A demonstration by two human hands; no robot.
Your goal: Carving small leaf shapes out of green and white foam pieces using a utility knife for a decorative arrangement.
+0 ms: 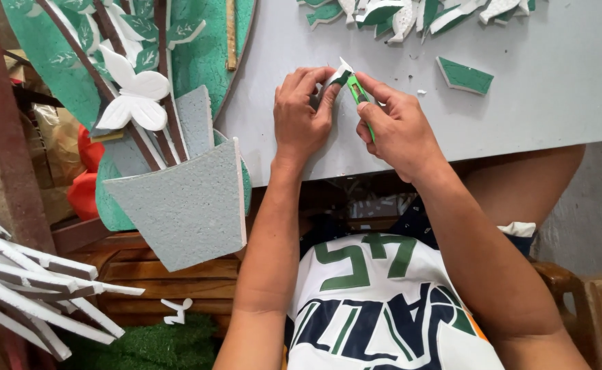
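While pinched between thumb and fingers of the left hand (302, 109), small white-and-green foam piece (340, 74), held just above the near part of the grey board (520, 116). Green utility knife (358, 94) clamped in the closed right hand (397, 130), its tip meeting the piece. Both hands close together, fingertips almost touching. Farther up the board, a heap of cut foam leaves (410, 14), green and white, at the far edge; a single green offcut (465, 75) lying apart to the right. Left of the board, a foam craft panel (198, 55) in textured green, with brown branches, pale leaves and a white butterfly (135, 96), plus a grey foam pot shape (181, 199) at its foot. Below that, wooden slats (150, 267), a patch of artificial grass (143, 342), white foam strips (33, 294) at lower left. Plain pale wall (588, 205) at right.
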